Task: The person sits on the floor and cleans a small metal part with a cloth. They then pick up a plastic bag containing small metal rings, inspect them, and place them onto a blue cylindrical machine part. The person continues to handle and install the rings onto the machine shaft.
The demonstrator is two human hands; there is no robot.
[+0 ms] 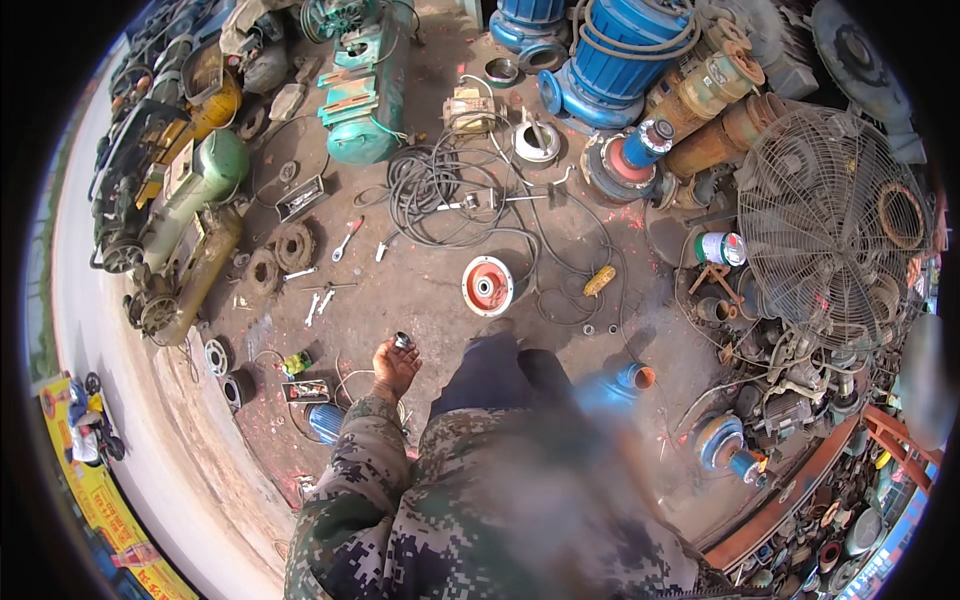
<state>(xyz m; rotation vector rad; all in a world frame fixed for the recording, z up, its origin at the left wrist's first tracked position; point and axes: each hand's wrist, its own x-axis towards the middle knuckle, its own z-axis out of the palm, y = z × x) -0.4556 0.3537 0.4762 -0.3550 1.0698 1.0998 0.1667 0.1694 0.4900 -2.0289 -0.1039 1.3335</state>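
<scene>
My left hand [393, 372] is held out in front of me, its palm partly turned up. Its fingers are closed on a small dark metal part [403, 341], whose exact kind I cannot make out. I cannot find my right hand; a soft blur covers the right side of my body. On the ground just ahead of my feet sits a round flanged housing [487, 286] with a red inside and a hole at its centre. Beyond my left hand lie several wrenches [319, 308] and a red-handled ratchet [347, 239].
A tangled black cable [430, 190] lies farther ahead. Blue pumps [610, 60] and a large wire fan guard [835, 225] stand to the right. Green tanks [365, 100] and old machines line the left. An open metal toolbox [307, 390] rests by my left forearm.
</scene>
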